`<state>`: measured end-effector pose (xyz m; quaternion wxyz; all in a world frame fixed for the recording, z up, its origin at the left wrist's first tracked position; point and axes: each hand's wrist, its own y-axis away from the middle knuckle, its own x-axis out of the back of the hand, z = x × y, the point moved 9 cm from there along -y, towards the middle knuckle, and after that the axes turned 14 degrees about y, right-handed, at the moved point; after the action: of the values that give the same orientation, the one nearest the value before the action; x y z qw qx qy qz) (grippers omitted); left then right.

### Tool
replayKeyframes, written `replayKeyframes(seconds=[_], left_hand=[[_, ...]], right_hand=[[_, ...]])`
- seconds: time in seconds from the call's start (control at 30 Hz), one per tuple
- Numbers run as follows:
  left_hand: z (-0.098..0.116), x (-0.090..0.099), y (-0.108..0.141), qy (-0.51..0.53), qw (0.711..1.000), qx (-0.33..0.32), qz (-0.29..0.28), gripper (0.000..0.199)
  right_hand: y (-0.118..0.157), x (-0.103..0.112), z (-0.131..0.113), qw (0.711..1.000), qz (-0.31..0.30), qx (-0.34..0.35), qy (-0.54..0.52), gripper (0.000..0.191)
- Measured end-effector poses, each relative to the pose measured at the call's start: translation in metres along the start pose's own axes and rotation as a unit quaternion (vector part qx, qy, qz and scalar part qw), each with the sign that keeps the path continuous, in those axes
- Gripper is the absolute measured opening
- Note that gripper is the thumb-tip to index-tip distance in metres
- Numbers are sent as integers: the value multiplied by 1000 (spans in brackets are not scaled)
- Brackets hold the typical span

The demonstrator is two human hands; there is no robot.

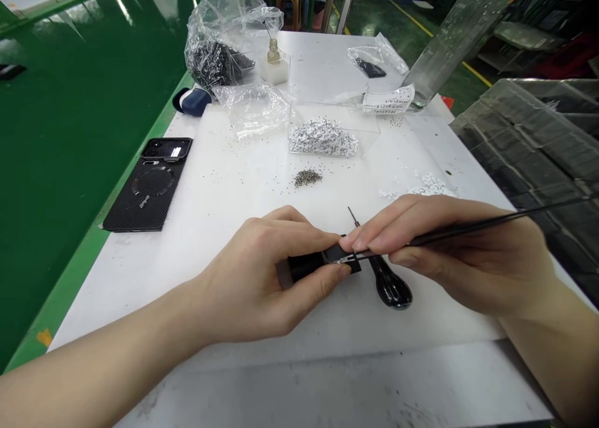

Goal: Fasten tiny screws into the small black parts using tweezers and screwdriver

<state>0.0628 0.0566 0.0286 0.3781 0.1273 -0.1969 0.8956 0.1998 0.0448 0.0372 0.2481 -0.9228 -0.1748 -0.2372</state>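
My left hand (281,272) is closed around a small black part (306,266), pinching its right end between thumb and fingers; most of it is hidden. In my right hand (449,247) is a pair of black tweezers (472,228), its tips resting at the black part close to my left thumb. Whether the tips grip a small piece is too fine to make out. A screwdriver (392,284) with a glossy black handle lies on the white mat beneath my right fingers, its thin shaft pointing away from me.
Ahead lie a pile of tiny screws (307,177) and a clear tray (322,140) of small white pieces. More white pieces (430,186) are scattered at right. A black phone (152,184) lies left. Behind stand a bag of black parts (218,60) and a small bottle (273,52).
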Motion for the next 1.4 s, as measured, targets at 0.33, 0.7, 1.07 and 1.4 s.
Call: replayKeyframes(seconds=[0.33, 0.7, 1.07, 1.4], left_hand=[[1, 1, -1, 0, 1000, -8, 7, 21], [0, 1, -1, 5, 1000, -17, 9, 24], [0, 0, -1, 8, 1000, -15, 0, 23], [0, 1, -1, 5, 1000, -7, -1, 24]], right_hand=[[1, 0, 1, 1000, -3, 3, 5, 28], [1, 0, 3, 1000, -20, -11, -10, 29], [0, 0, 2, 1000, -12, -5, -9, 27], [2, 0, 6, 1000, -6, -13, -12, 28]])
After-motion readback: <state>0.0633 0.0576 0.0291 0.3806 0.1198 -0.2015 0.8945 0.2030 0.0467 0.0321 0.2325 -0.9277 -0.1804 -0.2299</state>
